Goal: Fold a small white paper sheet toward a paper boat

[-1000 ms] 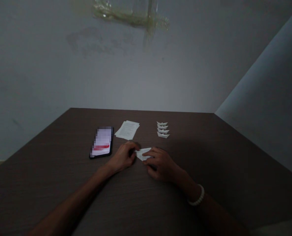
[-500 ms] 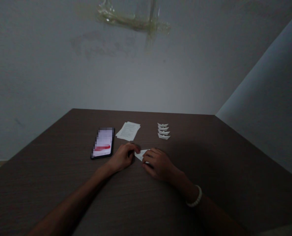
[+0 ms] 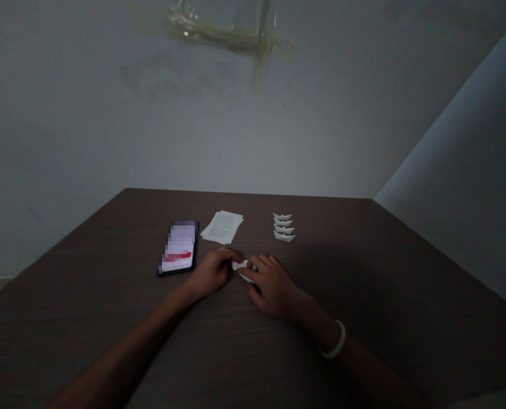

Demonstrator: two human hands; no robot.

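A small folded piece of white paper (image 3: 238, 264) lies on the dark table between my hands, partly hidden by fingers. My left hand (image 3: 213, 271) grips the paper's left end with thumb and bent fingers. From the right, my right hand (image 3: 273, 287) lies over the paper, its fingers stretched and a little apart, the index finger pressing across its face. A pale beaded bracelet (image 3: 340, 342) circles the right wrist.
A phone (image 3: 179, 248) with a lit screen lies left of my hands. Beyond them is a stack of printed paper sheets (image 3: 222, 228). Several folded paper boats (image 3: 284, 236) stand in a column to its right. The wooden table (image 3: 218, 352) meets a grey wall behind.
My right hand has slid slightly left, its index finger now stretched across the paper. Less of the paper shows than before. The left hand has stayed nearly still.
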